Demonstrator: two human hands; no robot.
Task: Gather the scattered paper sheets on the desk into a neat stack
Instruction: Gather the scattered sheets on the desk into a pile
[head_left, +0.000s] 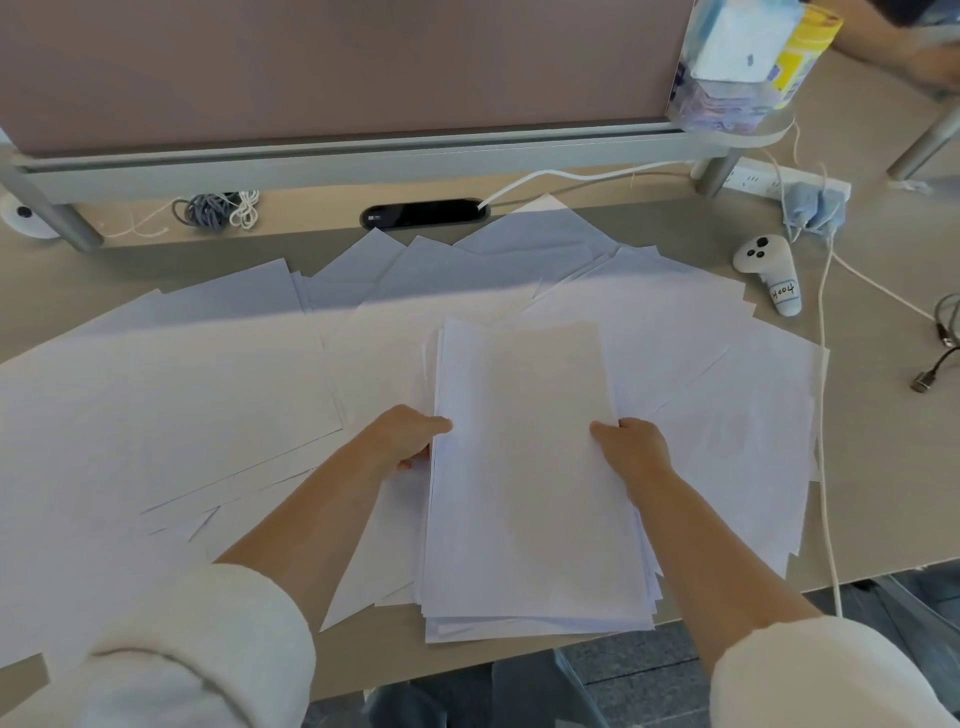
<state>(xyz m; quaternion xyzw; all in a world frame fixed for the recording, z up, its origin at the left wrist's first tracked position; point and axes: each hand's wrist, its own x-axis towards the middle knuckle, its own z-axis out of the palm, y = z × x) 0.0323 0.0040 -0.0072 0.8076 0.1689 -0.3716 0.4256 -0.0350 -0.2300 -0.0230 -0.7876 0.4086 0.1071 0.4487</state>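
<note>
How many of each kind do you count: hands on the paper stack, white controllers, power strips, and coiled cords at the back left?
Hands gripping the paper stack: 2 (left hand, right hand)
White controller: 1
Power strip: 1
Coiled cords: 2 (grey coil, white coil)
Total: 6

Both arms reach forward, bare from the rolled-up white cuffs to the wrists. The left forearm (322, 519) runs from the left sleeve (197, 649) at 7 o'clock toward 1 o'clock. The right forearm (717, 551) runs from the right sleeve (821, 675) at 5 o'clock toward 11 o'clock. The left hand (410, 439) grips the left edge of the paper stack (524, 467), thumb on top pointing to 3 o'clock, fingers curled underneath. The right hand (631, 444) grips the right edge, thumb on top pointing to 9 o'clock; its fingers are hidden.
</note>
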